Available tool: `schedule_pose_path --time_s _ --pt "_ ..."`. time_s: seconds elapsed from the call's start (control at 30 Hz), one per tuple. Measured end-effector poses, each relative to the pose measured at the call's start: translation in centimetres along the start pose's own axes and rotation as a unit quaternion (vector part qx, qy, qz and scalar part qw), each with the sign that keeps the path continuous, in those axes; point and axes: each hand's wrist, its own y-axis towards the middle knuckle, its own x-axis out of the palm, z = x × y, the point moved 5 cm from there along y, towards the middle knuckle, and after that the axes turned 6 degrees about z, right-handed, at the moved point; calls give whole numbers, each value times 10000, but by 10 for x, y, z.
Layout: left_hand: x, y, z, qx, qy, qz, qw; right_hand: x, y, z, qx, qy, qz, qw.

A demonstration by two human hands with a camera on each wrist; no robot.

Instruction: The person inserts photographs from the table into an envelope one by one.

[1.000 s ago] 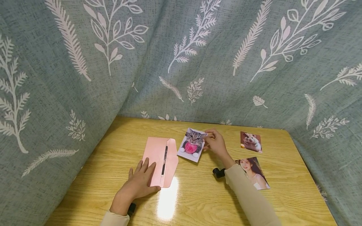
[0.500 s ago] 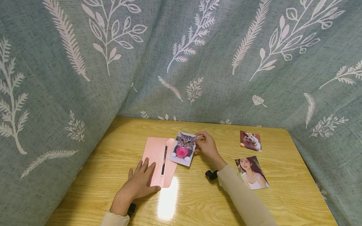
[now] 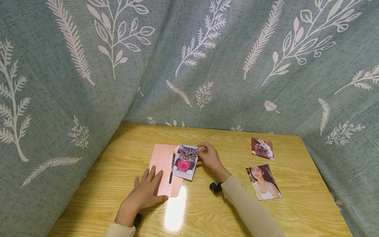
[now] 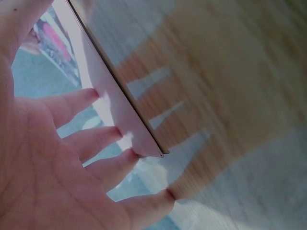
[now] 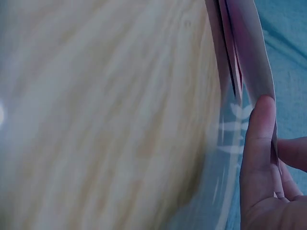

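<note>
A pink envelope (image 3: pixel 160 156) lies on the table with its flap folded out to the right, and a dark strip shows in its slot. My left hand (image 3: pixel 147 187) rests spread on its lower left part, fingertips pressing the paper; the left wrist view shows these straight fingers (image 4: pixel 112 172) along the envelope's edge. My right hand (image 3: pixel 211 159) pinches the right edge of a photo of a cat with a pink heart (image 3: pixel 185 162). This cat photo overlaps the flap and slot in the head view. In the right wrist view, thumb and fingers grip the photo's edge (image 5: pixel 256 57).
On the right of the wooden table (image 3: pixel 213 210) lie a hamster photo (image 3: pixel 263 149) and, nearer, a portrait photo of a person (image 3: pixel 264 182). A green leaf-patterned cloth (image 3: pixel 165 49) hangs behind and along the sides.
My right hand has carried the cat photo left and slightly nearer, from beside the envelope to over its flap and slot. The left hand has stayed in place on the envelope.
</note>
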Motion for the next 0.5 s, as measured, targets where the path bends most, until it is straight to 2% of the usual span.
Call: schedule_pose_path --time_s 0.5 --pt "1 0 -1 -80 -13 -25 10000 21 -5 1 230 -29 -433 9988"
